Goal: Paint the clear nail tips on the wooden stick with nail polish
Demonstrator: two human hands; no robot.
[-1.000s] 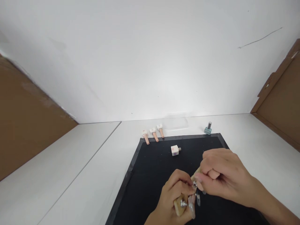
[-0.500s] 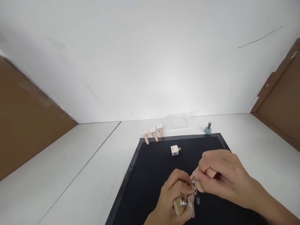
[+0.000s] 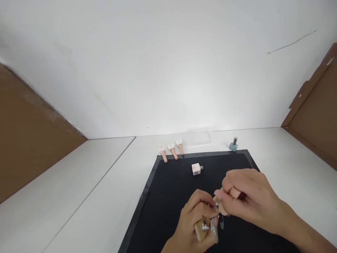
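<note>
My left hand (image 3: 193, 219) is closed around a tan, wooden-looking nail-tip holder (image 3: 200, 233) with small metal posts. Clear nail tips (image 3: 214, 231) stick out beside its fingers. My right hand (image 3: 250, 200) is curled around a peach nail polish cap (image 3: 234, 192), its fingertips right by the far end of the holder. Whatever brush the cap carries is hidden by the fingers. Beyond the hands, on the black mat, lies a white nail polish bottle (image 3: 196, 169) on its side, its threaded neck uncapped and pointing right.
Three nail polish bottles with peach caps (image 3: 173, 151) lie along the back left edge of the black mat (image 3: 168, 189). A blue-grey bottle with a silver cap (image 3: 233, 144) stands behind the mat at right. Brown cardboard panels (image 3: 316, 105) flank the white table.
Both hands keep their hold, close together. My right hand has shifted very slightly left; the bottles have not moved.
</note>
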